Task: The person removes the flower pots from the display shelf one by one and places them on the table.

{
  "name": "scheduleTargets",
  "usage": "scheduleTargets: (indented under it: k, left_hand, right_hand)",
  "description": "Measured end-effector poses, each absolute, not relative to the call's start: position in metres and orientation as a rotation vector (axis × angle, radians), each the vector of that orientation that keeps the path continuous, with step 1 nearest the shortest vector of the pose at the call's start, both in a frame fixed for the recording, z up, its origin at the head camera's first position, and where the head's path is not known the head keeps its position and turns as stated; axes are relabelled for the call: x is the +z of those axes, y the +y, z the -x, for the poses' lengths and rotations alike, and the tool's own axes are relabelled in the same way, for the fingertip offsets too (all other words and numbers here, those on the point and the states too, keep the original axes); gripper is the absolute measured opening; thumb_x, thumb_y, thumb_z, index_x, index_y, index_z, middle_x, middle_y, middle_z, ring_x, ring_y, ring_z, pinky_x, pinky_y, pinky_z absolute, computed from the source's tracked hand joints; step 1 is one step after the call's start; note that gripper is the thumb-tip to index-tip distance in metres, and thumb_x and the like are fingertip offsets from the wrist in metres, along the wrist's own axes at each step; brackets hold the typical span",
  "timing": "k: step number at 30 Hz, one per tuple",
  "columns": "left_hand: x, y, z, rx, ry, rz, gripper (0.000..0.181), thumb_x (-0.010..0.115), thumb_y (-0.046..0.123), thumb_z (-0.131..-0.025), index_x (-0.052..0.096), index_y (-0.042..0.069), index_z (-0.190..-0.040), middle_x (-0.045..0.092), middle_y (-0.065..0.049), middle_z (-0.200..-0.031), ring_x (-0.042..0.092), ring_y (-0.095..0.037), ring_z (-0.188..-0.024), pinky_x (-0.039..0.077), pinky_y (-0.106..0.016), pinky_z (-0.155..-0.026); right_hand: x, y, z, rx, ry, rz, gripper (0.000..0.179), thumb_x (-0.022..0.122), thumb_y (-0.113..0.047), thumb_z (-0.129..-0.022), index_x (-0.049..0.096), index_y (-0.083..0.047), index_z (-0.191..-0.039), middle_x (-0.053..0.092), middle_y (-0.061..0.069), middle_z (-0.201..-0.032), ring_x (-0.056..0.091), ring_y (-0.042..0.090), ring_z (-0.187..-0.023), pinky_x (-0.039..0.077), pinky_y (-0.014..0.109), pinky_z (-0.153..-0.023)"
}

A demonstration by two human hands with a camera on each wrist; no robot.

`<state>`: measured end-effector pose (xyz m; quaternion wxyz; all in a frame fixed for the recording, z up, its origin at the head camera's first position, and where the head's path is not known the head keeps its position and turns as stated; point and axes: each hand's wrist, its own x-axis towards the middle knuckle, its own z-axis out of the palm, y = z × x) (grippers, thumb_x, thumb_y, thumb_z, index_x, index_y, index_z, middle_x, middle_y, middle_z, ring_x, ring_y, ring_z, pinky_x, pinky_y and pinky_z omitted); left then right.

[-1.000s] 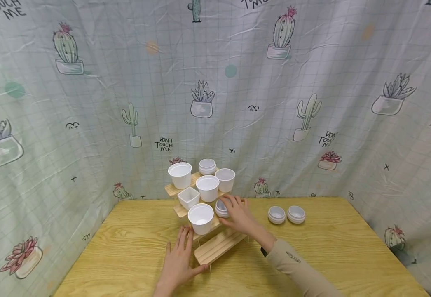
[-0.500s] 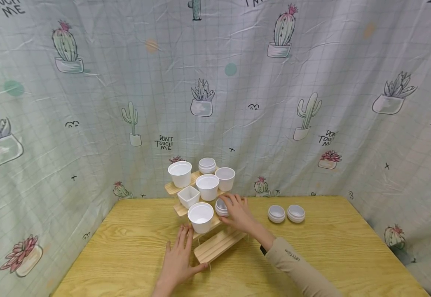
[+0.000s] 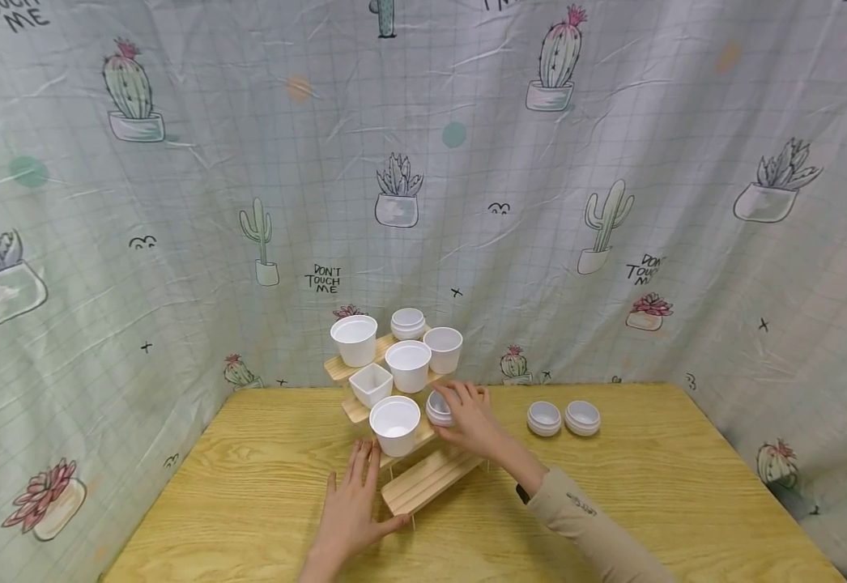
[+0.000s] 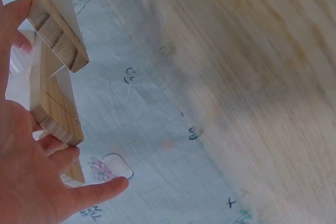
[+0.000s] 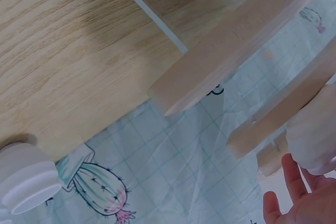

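Observation:
In the head view a tiered wooden stand (image 3: 431, 478) bears several white flower pots, some tapered, such as the front one (image 3: 394, 429), and one square (image 3: 371, 385). My right hand (image 3: 470, 421) holds a small round white pot (image 3: 438, 407) at the right end of the tier above the lowest, fingers round its side. The right wrist view shows fingertips at that pot's (image 5: 315, 135) wall. My left hand (image 3: 351, 502) is spread along the stand's left ends, thumb at the lowest board, straight fingers at the board above. In the left wrist view its fingers touch the board ends (image 4: 58, 111).
Two more small round pots, one (image 3: 543, 419) beside the other (image 3: 582, 417), stand on the wooden table (image 3: 642, 502) to the right. A cactus-print curtain (image 3: 423, 267) hangs behind and at both sides.
The small round pot has shifted slightly right along its board with my right hand, away from the tapered pot beside it. My left hand keeps its place on the stand.

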<state>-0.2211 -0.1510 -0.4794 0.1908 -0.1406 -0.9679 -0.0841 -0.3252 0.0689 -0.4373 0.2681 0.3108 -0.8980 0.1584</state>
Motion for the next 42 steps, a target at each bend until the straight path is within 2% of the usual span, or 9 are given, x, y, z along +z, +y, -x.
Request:
scheduleTargets:
  k: [10,17,24,30,36,42]
  left_hand:
    - [-0.478,-0.150,0.220,-0.259,-2.718,0.393,0.110,0.066,0.067,-0.060,0.026,0.003,-0.141,0.028,-0.015,-0.146,0.026,-0.033,-0.135,0.036,-0.066,-0.090]
    - [-0.478,-0.151,0.221,-0.257,-2.716,0.389,0.110,0.066,0.067,-0.059,0.027,0.003,-0.140,0.027,-0.014,-0.146,0.026,-0.033,-0.134,0.036,-0.065,-0.090]
    - [-0.480,-0.150,0.221,-0.286,-2.725,0.398,0.111,0.066,0.067,-0.060,0.024,0.004,-0.141,0.025,-0.014,-0.147,0.024,-0.033,-0.135,0.035,-0.067,-0.090]
    - [-0.481,-0.151,0.221,-0.313,-2.740,0.393,0.110,0.066,0.066,-0.061,0.023,0.004,-0.142,0.023,-0.014,-0.148,0.023,-0.034,-0.136,0.034,-0.068,-0.090]
    - [-0.482,-0.151,0.219,-0.301,-2.739,0.390,0.111,0.066,0.066,-0.061,0.023,0.005,-0.142,0.024,-0.014,-0.148,0.023,-0.033,-0.136,0.034,-0.068,-0.090]
    - [-0.483,-0.150,0.221,-0.276,-2.726,0.390,0.111,0.065,0.067,-0.061,0.022,0.005,-0.142,0.024,-0.015,-0.148,0.024,-0.033,-0.135,0.034,-0.067,-0.090]
  right_hand:
    - [-0.440,0.082,0.320,0.432,-2.425,-0.851,0.062,0.071,-0.033,-0.074,0.047,-0.011,-0.127,0.050,0.011,-0.119,0.046,0.028,-0.106,0.034,0.050,-0.084]
    - [-0.444,0.099,0.312,0.474,-2.343,-0.872,0.064,0.077,-0.026,-0.067,0.051,-0.007,-0.122,0.051,0.016,-0.115,0.046,0.031,-0.101,0.033,0.052,-0.077]
    - [-0.449,0.125,0.300,0.349,-2.405,-0.837,0.065,0.076,-0.033,-0.068,0.051,-0.010,-0.124,0.053,0.014,-0.115,0.047,0.031,-0.102,0.036,0.055,-0.080]
    - [-0.459,0.144,0.296,0.316,-2.394,-0.802,0.064,0.076,-0.034,-0.068,0.052,-0.012,-0.123,0.054,0.011,-0.113,0.047,0.029,-0.101,0.034,0.051,-0.078]
    - [-0.470,0.162,0.293,0.314,-2.402,-0.754,0.064,0.077,-0.032,-0.066,0.052,-0.012,-0.121,0.053,0.011,-0.112,0.045,0.028,-0.098,0.032,0.052,-0.078]
    - [-0.475,0.183,0.293,0.289,-2.385,-0.693,0.064,0.079,-0.031,-0.063,0.053,-0.010,-0.118,0.053,0.012,-0.110,0.047,0.031,-0.098,0.034,0.048,-0.073]
